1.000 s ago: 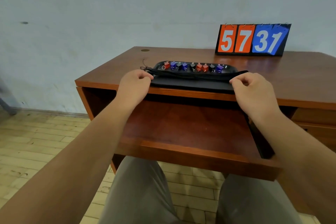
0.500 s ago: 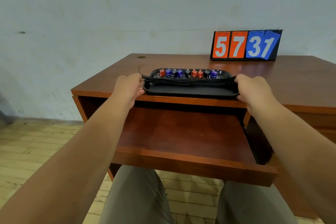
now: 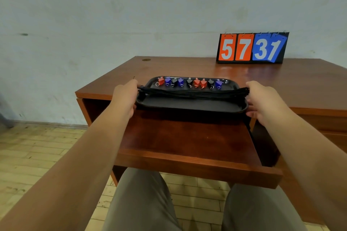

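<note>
Wooden table [image 3: 281, 84]: tray [image 3: 191, 104] now drawn past its front edge, over the shelf [image 3: 187, 137]. Left hand [image 3: 124, 97] and right hand [image 3: 262, 99] have fingers clamped on its ends; removal apparently under way.

One head-worn wide-angle view, forward and downward, close to tray [image 3: 187, 103] on desk [image 3: 285, 84]

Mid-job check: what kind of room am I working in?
Probably a plain office or study room: a reddish-brown wooden desk with a pull-out shelf, a red-and-blue flip scoreboard reading 5731 against a bare pale wall, and a worn wood-plank floor.
</note>
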### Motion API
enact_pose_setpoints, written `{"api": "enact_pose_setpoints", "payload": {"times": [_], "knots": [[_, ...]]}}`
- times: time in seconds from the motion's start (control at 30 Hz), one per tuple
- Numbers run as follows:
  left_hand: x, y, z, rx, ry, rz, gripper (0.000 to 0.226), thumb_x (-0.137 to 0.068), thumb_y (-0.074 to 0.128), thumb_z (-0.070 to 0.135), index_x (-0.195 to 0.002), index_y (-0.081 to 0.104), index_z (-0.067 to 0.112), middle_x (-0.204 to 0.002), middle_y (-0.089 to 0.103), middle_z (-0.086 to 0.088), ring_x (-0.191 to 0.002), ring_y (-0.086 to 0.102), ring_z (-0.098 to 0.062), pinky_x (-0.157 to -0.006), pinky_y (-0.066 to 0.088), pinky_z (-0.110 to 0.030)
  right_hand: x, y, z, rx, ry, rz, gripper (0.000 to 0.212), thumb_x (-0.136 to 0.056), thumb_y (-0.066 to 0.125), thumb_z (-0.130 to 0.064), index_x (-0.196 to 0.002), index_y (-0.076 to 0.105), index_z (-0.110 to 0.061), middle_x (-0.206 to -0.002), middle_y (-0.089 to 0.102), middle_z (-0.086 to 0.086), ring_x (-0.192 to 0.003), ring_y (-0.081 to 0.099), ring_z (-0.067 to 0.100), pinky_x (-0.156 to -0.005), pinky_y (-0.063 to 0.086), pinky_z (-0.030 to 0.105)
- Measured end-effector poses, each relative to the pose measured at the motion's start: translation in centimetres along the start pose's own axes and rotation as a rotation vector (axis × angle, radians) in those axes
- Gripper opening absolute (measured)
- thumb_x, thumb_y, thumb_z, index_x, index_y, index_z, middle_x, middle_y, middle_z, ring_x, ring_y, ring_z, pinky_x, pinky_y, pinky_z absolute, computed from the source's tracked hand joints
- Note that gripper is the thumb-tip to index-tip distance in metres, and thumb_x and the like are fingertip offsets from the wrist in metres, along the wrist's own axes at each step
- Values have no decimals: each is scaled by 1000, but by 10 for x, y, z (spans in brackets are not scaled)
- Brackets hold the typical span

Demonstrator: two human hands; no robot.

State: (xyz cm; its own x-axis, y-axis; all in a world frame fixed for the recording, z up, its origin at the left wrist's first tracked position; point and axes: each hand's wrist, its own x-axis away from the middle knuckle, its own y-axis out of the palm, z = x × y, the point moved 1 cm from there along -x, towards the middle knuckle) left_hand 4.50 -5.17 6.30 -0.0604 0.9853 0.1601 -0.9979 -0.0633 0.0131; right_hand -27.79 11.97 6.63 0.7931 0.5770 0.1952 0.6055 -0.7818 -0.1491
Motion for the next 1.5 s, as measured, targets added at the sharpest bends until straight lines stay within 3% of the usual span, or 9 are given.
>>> {"api": "enact_pose_setpoints", "payload": {"times": [0.1, 0.23, 0.43, 0.6, 0.8, 1.0, 1.1, 1.4, 1.5], "knots": [[17, -5, 2, 43, -22, 4, 39, -84, 56, 30, -121, 60, 15, -116, 73, -13, -107, 73, -31, -85, 63, -49, 6, 1, 8, -10, 47, -36, 56, -99, 55, -62, -139, 57, -22, -123, 67, 9, -111, 66, 30, -79, 55, 44], [37, -9, 1, 7, -31, -25, 18, -98, 55, 31, -111, 61, 19, -105, 67, -7, -91, 67, -24, -65, 56, -39, 15, 1, 15, 8, 107, -85, 73, -87, 57, -83, -130, 62, -24, -121, 69, 7, -109, 68, 30, -93, 61, 49], [38, -24, -3, -63, -81, -62, 35, -94, 63, 50, -113, 60, 21, -116, 69, -12, -107, 70, -30, -86, 64, -47, 32, -4, 19, 49, 75, -110, 84, -80, 62, -86, -134, 63, -21, -118, 74, 8, -103, 73, 31, -88, 65, 48], [49, -35, -2, -155, -90, -83, 31, -101, 61, 49, -104, 56, 19, -109, 66, -10, -99, 66, -26, -73, 58, -38, 44, -5, 20, 81, 80, -153, 76, -84, 58, -87, -119, 69, -21, -111, 77, 8, -103, 74, 31, -94, 63, 48], [58, -59, 1, -277, -70, -87, 37, -100, 62, 56, -105, 57, 19, -110, 66, -12, -97, 65, -27, -67, 52, -38, 64, -8, 22, 183, 62, -167, 83, -88, 53, -87, -133, 64, -18, -118, 72, 10, -104, 70, 31, -88, 63, 46], [56, -82, -9, -422, -20, -48, 49, -95, 61, 68, -113, 63, 23, -114, 70, -11, -105, 68, -31, -91, 59, -44, 79, -11, 30, 297, 6, -164, 93, -84, 48, -92, -137, 64, -16, -117, 73, 9, -102, 71, 32, -89, 63, 50], [59, -88, -11, -444, 13, -47, 46, -99, 59, 66, -117, 64, 24, -111, 69, -8, -98, 67, -28, -72, 55, -36, 84, -12, 35, 359, -10, -169, 96, -84, 43, -94, -134, 66, -15, -106, 77, 10, -97, 74, 33, -91, 63, 52], [51, -102, -33, -571, 58, -75, 51, -97, 57, 71, -116, 67, 25, -111, 70, -5, -100, 67, -25, -90, 55, -40, 99, -9, 49, 484, -43, -163, 101, -95, 41, -87, -153, 54, -6, -146, 61, 18, -118, 62, 38, -105, 47, 51], [47, -101, -44, -605, 94, -92, 52, -100, 54, 69, -114, 69, 21, -107, 71, -5, -96, 67, -23, -79, 52, -36, 98, -7, 55, 496, -49, -159, 90, -99, 43, -81, -123, 66, 3, -117, 70, 14, -103, 67, 34, -89, 48, 44]]}}
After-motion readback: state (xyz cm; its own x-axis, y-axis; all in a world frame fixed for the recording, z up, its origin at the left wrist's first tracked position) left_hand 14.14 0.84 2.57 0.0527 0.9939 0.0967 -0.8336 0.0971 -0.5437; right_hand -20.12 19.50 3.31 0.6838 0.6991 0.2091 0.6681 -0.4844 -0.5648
